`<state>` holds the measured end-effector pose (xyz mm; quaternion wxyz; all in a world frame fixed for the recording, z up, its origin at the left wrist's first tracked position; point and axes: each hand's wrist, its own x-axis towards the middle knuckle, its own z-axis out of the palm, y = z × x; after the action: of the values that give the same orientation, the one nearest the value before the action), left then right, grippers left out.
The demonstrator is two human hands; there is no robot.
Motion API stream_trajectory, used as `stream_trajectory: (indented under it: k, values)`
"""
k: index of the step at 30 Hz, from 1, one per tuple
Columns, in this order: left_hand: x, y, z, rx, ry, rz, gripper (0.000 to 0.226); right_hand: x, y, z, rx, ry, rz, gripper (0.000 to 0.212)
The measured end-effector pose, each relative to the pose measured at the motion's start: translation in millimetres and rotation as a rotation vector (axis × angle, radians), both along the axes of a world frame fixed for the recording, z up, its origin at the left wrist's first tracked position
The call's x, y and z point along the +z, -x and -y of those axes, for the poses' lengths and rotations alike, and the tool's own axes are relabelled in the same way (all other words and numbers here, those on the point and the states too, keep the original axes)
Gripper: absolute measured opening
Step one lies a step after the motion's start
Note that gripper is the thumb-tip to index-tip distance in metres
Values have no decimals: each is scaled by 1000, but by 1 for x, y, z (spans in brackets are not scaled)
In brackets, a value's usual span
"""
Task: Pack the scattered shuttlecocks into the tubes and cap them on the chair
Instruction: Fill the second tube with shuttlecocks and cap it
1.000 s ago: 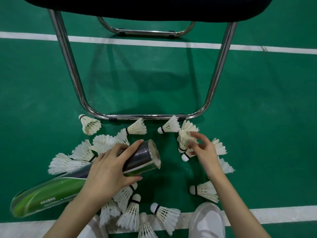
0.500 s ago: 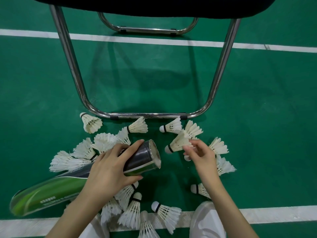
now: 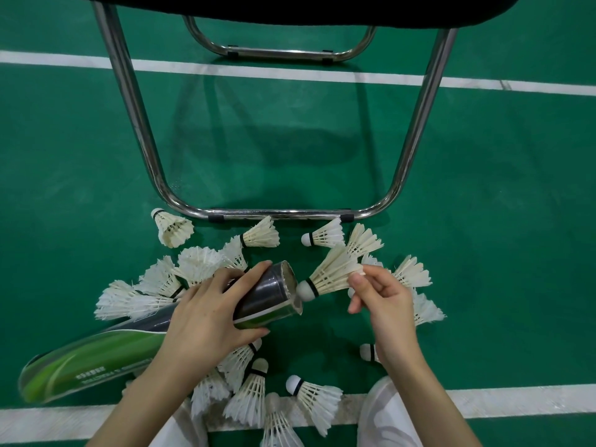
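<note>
A: Left hand wrapped round the tube near its open end, thumb under, fingers over the dark band. Tube lying low and slanted, mouth toward the chair frame, closed green end near the white court line at the near edge of the floor.

B: Reason for that grip?

A: Likely to steady the mouth and keep it aimed at the incoming shuttle. Held close to the rim, so less wobble there.

B: Right hand?

A: Right hand pinching the held shuttlecock by its feather skirt, thumb and forefinger at the feather tips, other fingers loosely curled. Cork leading, just at the tube's rim, touching or nearly so; hard to call.

B: Cork first on purpose?

A: Probably: feathers fold inward that way and nest into the next one. Pinching the skirt keeps fingers out of the mouth.

B: Anything in the tube?

A: Cannot tell. Inner wall of the mouth visible, pale lining only; depth hidden by the angle.

B: Remainder?

A: Loose shuttlecocks scattered on the green floor between the chair frame and the near line, clustered behind the left hand, more lying on the line itself. Several just beside the frame's front bar. No cap in sight. Chair seat only a dark edge at the top; nothing seen on it. Packing judged early, most of the pile outstanding.
</note>
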<state>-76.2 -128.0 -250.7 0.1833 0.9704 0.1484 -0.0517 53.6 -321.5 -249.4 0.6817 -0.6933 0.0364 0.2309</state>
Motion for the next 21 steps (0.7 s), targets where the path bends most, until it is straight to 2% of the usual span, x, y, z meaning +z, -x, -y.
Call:
stream_trajectory:
  k: [5,9,10,13,16,21]
  values:
    - [2,-2,2,-4,5,-2,102,0,12,-11,169,-19,-38,10]
    - [2,-3,1,23,22,-6,101,-6,23,-16,400,-74,-50,9]
    - [2,-4,1,23,18,-12,101,-8,25,-16,443,-95,-62,11]
    - [0,-6,6,1,5,-16,103,-12,28,-18,548,-130,-99,44]
    - [1,-10,9,-14,-9,-10,103,-14,30,-20,625,-115,-100,62]
    - [0,-12,11,-43,-107,33,102,-12,31,-21,718,-38,-102,56]
